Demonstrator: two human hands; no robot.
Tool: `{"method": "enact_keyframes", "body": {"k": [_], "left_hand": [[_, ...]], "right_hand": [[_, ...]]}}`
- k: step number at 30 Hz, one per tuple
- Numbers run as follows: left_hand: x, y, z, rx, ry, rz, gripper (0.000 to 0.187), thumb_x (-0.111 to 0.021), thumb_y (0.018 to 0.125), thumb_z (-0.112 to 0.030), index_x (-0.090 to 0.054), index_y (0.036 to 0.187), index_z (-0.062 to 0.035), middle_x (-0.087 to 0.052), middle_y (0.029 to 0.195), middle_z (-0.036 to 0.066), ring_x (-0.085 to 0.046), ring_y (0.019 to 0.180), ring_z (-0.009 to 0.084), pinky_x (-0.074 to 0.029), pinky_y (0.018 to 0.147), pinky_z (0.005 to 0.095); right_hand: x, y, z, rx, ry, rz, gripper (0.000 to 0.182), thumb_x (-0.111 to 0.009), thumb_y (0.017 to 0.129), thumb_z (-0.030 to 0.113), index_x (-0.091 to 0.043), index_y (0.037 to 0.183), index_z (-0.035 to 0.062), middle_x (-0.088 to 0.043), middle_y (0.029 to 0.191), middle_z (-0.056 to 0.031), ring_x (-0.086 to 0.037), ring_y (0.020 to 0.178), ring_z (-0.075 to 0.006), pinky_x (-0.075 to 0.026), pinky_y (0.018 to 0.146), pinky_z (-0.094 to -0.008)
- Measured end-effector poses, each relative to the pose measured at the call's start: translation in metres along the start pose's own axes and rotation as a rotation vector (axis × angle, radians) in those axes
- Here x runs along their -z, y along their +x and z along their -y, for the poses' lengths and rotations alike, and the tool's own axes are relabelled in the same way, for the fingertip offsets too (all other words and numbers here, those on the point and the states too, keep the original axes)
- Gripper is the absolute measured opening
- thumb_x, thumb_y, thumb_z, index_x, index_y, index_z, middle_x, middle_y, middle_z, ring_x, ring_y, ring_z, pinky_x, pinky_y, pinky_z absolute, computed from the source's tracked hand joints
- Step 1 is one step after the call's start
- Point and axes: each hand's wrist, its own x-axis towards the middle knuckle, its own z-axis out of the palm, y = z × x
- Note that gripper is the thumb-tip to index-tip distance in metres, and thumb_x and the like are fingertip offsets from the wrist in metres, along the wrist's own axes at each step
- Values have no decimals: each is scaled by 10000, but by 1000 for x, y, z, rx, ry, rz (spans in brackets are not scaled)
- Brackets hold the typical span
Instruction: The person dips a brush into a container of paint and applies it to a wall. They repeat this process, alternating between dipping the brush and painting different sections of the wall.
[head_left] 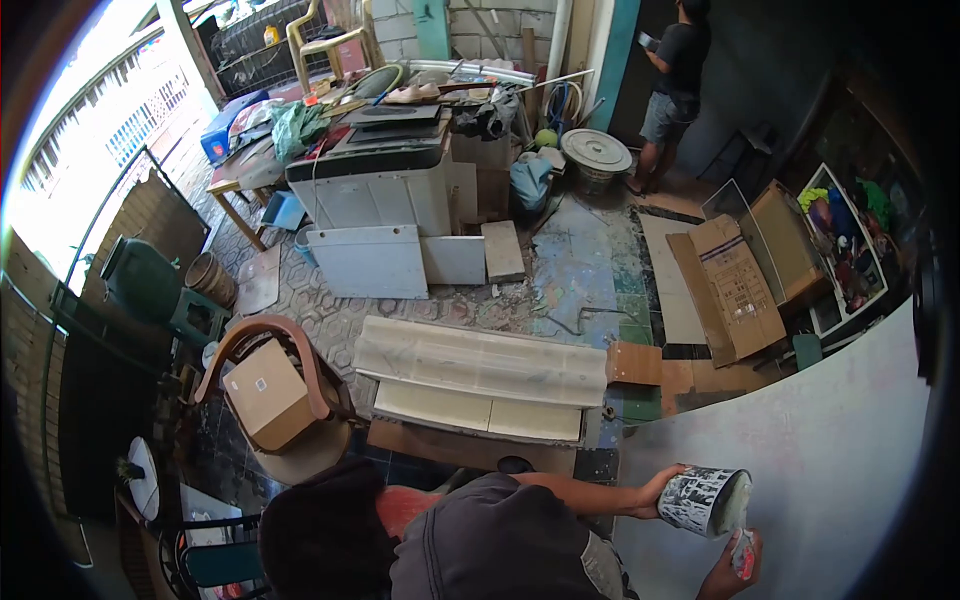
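My left hand [660, 492] grips a round tub [690, 499], black and streaked with white. The tub is tilted, its mouth facing right, and pale paste shows inside. Just below the mouth, my right hand [732, 572] is closed around a small red tool smeared with white [742, 556]; its exact kind is hard to make out. Both hands are in front of a large whitish smooth surface [800, 450] with faint pinkish patches. A dark shirt [490, 550] and a black, cap-like shape [325, 535] fill the bottom of the view.
A long cream panel piece [480, 360] lies mid-floor. To its left, a chair [322, 385] holds a cardboard box [268, 395]. Flattened cardboard [735, 290] leans at right. Behind stand a cluttered white cabinet [375, 195], a lidded bin [596, 150] and another person [680, 70].
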Motion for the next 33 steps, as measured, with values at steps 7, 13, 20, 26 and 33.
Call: {"method": "enact_keyframes", "body": {"k": [7,13,20,26,33], "left_hand": [[-10,-8,-9,6,-21,2,435,-481,939,-472,-606,1246,-190,-710,1133,17,-693,990,194,-526,902,440],[11,0,-4,143,-46,27,443,-451,956,-443,-579,1292,-185,-673,1210,48,-666,1071,222,-508,948,455],[26,10,1,132,7,-49,477,-421,978,-437,-579,1297,-120,-674,1217,62,-668,1069,228,-502,975,442],[19,3,-7,288,-34,-51,485,-426,971,-412,-539,1330,-106,-658,1229,87,-640,1117,264,-486,990,455],[40,6,9,436,-76,9,519,-411,971,-396,-494,1380,-87,-618,1296,110,-603,1183,276,-449,1036,460]], "right_hand": [[-9,-8,-10,101,-65,-127,202,-809,792,181,-706,886,36,-711,817,-110,-677,686,-265,-541,643,-395],[-7,-22,-30,-224,126,16,204,-653,929,136,-630,1027,-42,-644,906,-124,-606,775,-187,-502,696,-326],[-15,-49,-17,-414,54,-103,223,-668,900,113,-651,1056,-46,-684,921,-146,-645,776,-198,-517,697,-341],[1,-44,37,-554,-6,-60,251,-713,868,141,-672,1034,-42,-701,960,-154,-670,822,-212,-533,707,-340],[-13,-66,68,-916,12,-406,296,-687,903,195,-651,1068,-48,-679,1013,-151,-643,924,-232,-501,846,-349]]}}
